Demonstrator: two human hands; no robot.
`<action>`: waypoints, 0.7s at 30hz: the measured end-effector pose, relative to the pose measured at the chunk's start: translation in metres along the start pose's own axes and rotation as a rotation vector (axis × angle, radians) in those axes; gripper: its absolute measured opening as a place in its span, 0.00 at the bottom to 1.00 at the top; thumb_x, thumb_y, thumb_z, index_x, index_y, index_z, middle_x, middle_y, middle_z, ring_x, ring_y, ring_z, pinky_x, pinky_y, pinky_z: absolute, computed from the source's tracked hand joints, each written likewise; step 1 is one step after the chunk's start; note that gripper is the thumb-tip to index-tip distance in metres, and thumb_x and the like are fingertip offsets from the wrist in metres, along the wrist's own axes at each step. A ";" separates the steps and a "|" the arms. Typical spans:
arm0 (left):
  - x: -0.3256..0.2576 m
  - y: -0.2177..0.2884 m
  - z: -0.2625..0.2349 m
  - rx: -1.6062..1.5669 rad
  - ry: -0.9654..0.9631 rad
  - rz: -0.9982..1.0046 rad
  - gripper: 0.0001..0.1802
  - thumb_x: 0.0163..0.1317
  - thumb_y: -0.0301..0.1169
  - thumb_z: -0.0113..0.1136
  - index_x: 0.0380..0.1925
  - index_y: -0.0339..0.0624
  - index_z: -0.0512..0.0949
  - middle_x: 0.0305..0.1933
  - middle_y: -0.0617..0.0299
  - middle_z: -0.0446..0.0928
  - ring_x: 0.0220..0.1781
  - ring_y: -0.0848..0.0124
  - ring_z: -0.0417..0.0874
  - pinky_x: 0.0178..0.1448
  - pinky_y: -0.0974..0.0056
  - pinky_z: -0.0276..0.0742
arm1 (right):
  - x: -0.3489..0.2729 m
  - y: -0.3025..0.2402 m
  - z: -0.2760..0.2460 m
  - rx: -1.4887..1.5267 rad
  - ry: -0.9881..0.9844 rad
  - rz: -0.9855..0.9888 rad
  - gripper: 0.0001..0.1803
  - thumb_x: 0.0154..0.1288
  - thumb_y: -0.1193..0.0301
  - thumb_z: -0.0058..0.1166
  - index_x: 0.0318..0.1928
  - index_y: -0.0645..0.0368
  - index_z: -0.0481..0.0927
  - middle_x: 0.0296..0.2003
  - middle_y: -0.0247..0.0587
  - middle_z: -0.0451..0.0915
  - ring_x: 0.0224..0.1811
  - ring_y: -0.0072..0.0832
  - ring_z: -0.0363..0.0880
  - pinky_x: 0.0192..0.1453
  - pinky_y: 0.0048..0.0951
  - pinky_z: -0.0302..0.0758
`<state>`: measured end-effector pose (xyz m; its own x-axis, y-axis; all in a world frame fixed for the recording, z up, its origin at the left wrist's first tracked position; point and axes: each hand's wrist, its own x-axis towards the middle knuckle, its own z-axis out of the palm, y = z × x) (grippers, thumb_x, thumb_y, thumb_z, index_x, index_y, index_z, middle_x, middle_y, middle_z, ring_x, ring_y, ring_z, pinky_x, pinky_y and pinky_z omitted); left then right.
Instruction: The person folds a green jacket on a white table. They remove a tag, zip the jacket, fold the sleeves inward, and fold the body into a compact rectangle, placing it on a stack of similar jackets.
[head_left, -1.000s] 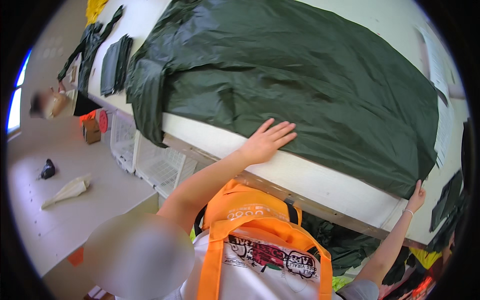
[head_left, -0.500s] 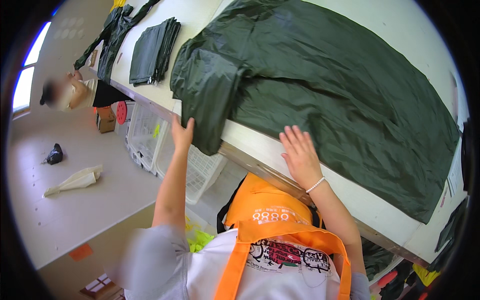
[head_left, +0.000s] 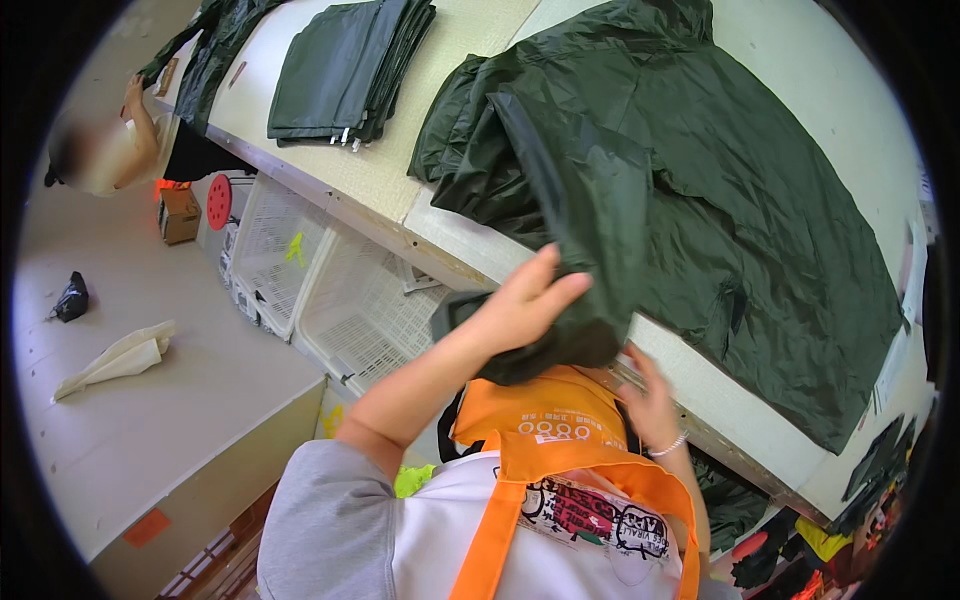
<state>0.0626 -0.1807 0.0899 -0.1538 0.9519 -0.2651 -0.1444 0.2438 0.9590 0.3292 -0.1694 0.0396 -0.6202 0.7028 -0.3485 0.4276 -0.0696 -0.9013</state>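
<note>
A dark green raincoat (head_left: 745, 200) lies spread over the worktable, hood toward the far edge. Its near-left sleeve (head_left: 600, 220) is lifted and bent over, bunching at the table's front edge. My left hand (head_left: 525, 305) is closed on this sleeve, thumb and a finger showing on top while fabric hides the other fingers. Just right of the bunched cloth, my right hand (head_left: 652, 400) is at the table edge with its fingers bent up toward the fabric. Motion blurs those fingers, so I cannot tell whether they touch it.
A stack of folded dark green garments (head_left: 335, 75) sits on the table, left of the raincoat. White plastic crates (head_left: 350, 300) stand below the table edge. At the far left a person (head_left: 135, 150) handles another dark garment. A cardboard box (head_left: 180, 215) rests on the floor.
My left hand has taken the sleeve and moved right with it, lifting and folding it toward the body. My right hand has dropped from the tabletop to the front edge.
</note>
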 end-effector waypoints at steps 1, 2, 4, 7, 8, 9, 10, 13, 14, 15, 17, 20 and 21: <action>0.009 0.021 0.012 -0.088 -0.069 0.017 0.22 0.66 0.32 0.52 0.55 0.31 0.65 0.53 0.55 0.73 0.56 0.71 0.71 0.61 0.67 0.65 | 0.001 -0.007 0.017 0.110 0.019 0.026 0.19 0.61 0.69 0.57 0.51 0.63 0.74 0.50 0.45 0.76 0.55 0.36 0.71 0.60 0.37 0.66; 0.015 0.023 0.026 -0.291 -0.112 0.065 0.22 0.66 0.31 0.53 0.57 0.31 0.65 0.54 0.58 0.73 0.55 0.74 0.71 0.60 0.68 0.66 | 0.001 -0.015 0.034 0.218 0.029 0.046 0.18 0.60 0.70 0.58 0.49 0.64 0.75 0.48 0.43 0.77 0.53 0.34 0.73 0.58 0.35 0.68; 0.023 0.038 0.028 -0.183 -0.295 0.087 0.24 0.63 0.32 0.56 0.57 0.34 0.65 0.54 0.57 0.74 0.56 0.72 0.72 0.60 0.65 0.66 | 0.009 -0.029 0.032 0.258 -0.031 0.183 0.19 0.59 0.71 0.59 0.50 0.64 0.75 0.46 0.42 0.78 0.50 0.32 0.74 0.55 0.33 0.70; 0.033 0.019 -0.024 0.586 0.054 0.509 0.29 0.54 0.28 0.60 0.58 0.37 0.66 0.56 0.54 0.72 0.60 0.65 0.71 0.63 0.61 0.65 | 0.008 -0.020 -0.018 0.364 0.419 0.212 0.11 0.62 0.72 0.55 0.43 0.63 0.75 0.38 0.35 0.78 0.39 0.20 0.74 0.43 0.25 0.72; 0.028 0.008 -0.049 0.578 0.363 0.517 0.33 0.50 0.25 0.58 0.59 0.39 0.64 0.58 0.53 0.71 0.62 0.61 0.69 0.65 0.61 0.62 | 0.000 -0.011 -0.068 0.346 0.413 0.199 0.11 0.63 0.68 0.54 0.41 0.63 0.74 0.35 0.32 0.76 0.36 0.18 0.69 0.42 0.24 0.69; 0.025 -0.015 -0.089 0.665 0.523 0.595 0.36 0.46 0.23 0.55 0.60 0.39 0.62 0.61 0.52 0.68 0.65 0.60 0.66 0.67 0.60 0.59 | -0.010 -0.007 -0.119 0.328 0.410 0.185 0.12 0.64 0.64 0.52 0.38 0.62 0.73 0.33 0.29 0.74 0.32 0.17 0.65 0.40 0.23 0.66; 0.022 -0.032 -0.124 0.751 0.575 0.577 0.40 0.41 0.21 0.52 0.62 0.38 0.60 0.63 0.52 0.65 0.66 0.59 0.63 0.70 0.59 0.55 | -0.011 -0.031 -0.159 0.158 0.492 0.200 0.12 0.63 0.65 0.53 0.41 0.62 0.74 0.32 0.28 0.73 0.33 0.17 0.66 0.42 0.22 0.65; 0.029 -0.063 -0.164 0.923 0.357 0.481 0.34 0.40 0.20 0.54 0.54 0.38 0.67 0.58 0.48 0.69 0.64 0.53 0.67 0.69 0.55 0.58 | -0.034 -0.032 -0.291 0.170 0.310 0.308 0.15 0.66 0.68 0.49 0.50 0.63 0.75 0.46 0.33 0.79 0.46 0.17 0.75 0.53 0.21 0.68; 0.038 -0.066 -0.168 0.968 0.337 0.476 0.31 0.40 0.21 0.55 0.52 0.39 0.70 0.56 0.48 0.71 0.62 0.53 0.68 0.68 0.55 0.60 | -0.019 -0.055 -0.297 0.083 0.193 0.376 0.11 0.66 0.68 0.50 0.44 0.62 0.77 0.37 0.28 0.79 0.38 0.16 0.75 0.45 0.19 0.70; 0.048 -0.072 -0.175 0.995 0.315 0.472 0.29 0.41 0.22 0.56 0.49 0.40 0.72 0.53 0.48 0.73 0.61 0.52 0.70 0.67 0.55 0.61 | -0.021 -0.046 -0.336 -0.107 0.145 0.585 0.08 0.66 0.67 0.51 0.35 0.59 0.76 0.28 0.23 0.76 0.29 0.14 0.71 0.34 0.19 0.67; 0.078 -0.084 -0.206 0.972 0.250 0.520 0.17 0.45 0.26 0.58 0.40 0.43 0.78 0.41 0.48 0.78 0.51 0.52 0.77 0.56 0.54 0.71 | -0.031 0.011 -0.405 -0.608 0.200 0.553 0.13 0.62 0.65 0.56 0.24 0.57 0.73 0.19 0.22 0.68 0.23 0.14 0.61 0.28 0.20 0.61; 0.096 -0.063 -0.183 1.421 0.438 0.112 0.10 0.51 0.30 0.55 0.34 0.44 0.80 0.33 0.47 0.78 0.41 0.51 0.79 0.45 0.52 0.74 | -0.004 0.057 -0.383 -1.197 0.494 0.594 0.21 0.57 0.53 0.60 0.34 0.60 0.77 0.29 0.47 0.80 0.34 0.40 0.79 0.40 0.36 0.74; 0.094 -0.062 -0.180 1.436 0.461 0.088 0.10 0.52 0.30 0.54 0.35 0.44 0.80 0.32 0.47 0.78 0.39 0.50 0.78 0.43 0.51 0.74 | 0.002 0.057 -0.355 -1.341 0.545 0.601 0.24 0.59 0.50 0.56 0.44 0.57 0.76 0.43 0.50 0.79 0.47 0.49 0.77 0.49 0.42 0.73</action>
<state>-0.1191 -0.1397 -0.0127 -0.4343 0.8993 0.0511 0.8896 0.4193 0.1810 0.5853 0.0793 0.0789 0.0267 0.9867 -0.1603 0.9500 0.0248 0.3113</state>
